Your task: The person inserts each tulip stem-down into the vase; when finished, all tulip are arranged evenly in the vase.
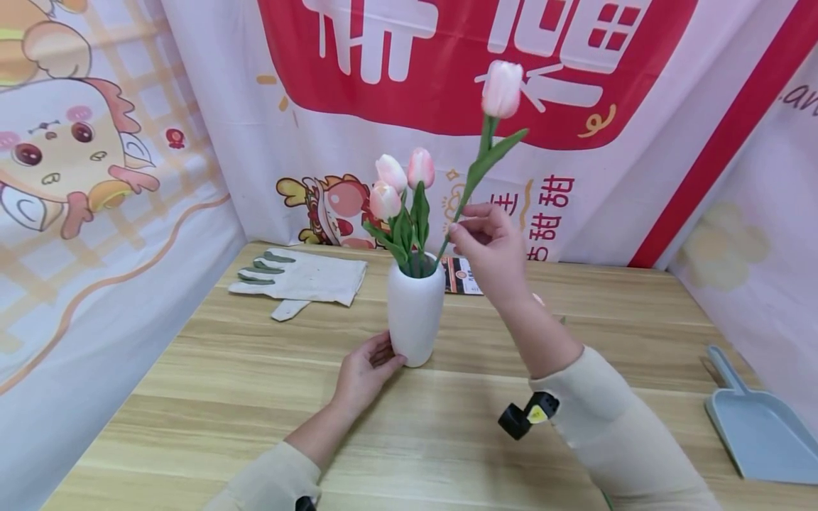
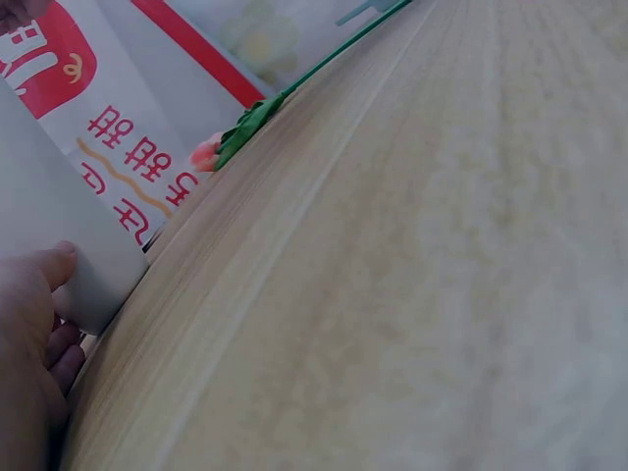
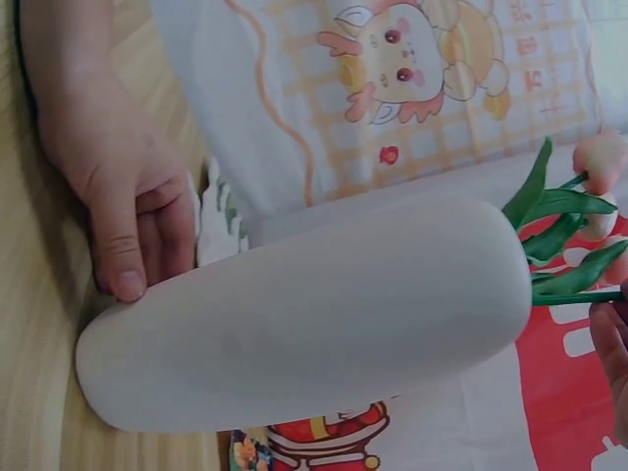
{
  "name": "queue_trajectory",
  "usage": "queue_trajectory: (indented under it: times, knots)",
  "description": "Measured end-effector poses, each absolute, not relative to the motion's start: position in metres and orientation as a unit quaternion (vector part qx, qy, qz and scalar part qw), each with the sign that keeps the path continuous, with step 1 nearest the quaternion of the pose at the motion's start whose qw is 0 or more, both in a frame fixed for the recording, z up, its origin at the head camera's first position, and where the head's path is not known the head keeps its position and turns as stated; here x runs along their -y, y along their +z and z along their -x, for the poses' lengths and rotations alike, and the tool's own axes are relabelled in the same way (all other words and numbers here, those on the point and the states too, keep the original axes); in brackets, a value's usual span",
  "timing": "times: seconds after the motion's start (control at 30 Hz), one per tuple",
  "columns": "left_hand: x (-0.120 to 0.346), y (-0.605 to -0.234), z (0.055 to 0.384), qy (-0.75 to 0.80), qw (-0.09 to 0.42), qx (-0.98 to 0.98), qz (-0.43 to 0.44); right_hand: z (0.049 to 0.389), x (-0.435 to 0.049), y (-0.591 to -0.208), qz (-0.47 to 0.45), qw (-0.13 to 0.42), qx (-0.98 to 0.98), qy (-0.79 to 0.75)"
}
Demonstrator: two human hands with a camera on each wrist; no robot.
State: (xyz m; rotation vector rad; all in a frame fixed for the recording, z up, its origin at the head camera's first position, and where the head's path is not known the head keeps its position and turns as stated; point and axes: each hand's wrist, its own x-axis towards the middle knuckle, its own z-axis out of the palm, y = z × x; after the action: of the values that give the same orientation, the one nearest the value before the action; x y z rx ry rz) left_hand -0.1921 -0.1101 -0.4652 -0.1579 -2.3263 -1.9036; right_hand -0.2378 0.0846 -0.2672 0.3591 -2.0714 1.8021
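Observation:
A white vase (image 1: 415,319) stands upright on the table with several pale pink tulips (image 1: 385,201) in its mouth. Low on its left side, my left hand (image 1: 363,376) holds the base, thumb at the front and fingers curled beside it; the right wrist view shows this grip on the vase (image 3: 304,319) too. Above the rim, my right hand (image 1: 491,248) pinches the green stem of another pink tulip (image 1: 501,91) between thumb and fingers. That stem slants down to the vase mouth, its lower end at the right of the opening, and the bloom rises high to the right.
White and green work gloves (image 1: 307,277) lie left of the vase. A dark printed card (image 1: 461,277) is behind it. One more tulip (image 2: 245,128) lies on the table, mostly behind my right forearm in the head view. A blue-grey dustpan (image 1: 763,433) sits at the right edge.

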Motion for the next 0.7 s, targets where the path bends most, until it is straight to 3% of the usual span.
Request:
queue_trajectory:
  times: [0.33,0.7]
  knots:
    - [0.111,-0.465,0.192,-0.622,0.07,0.777,0.063,0.241,-0.077,-0.284,-0.133,0.137,0.786,0.588]
    - [0.111,-0.462,0.19,-0.619,0.066,0.78,0.057,0.238,-0.076,-0.288,-0.139,0.138,0.788,0.584]
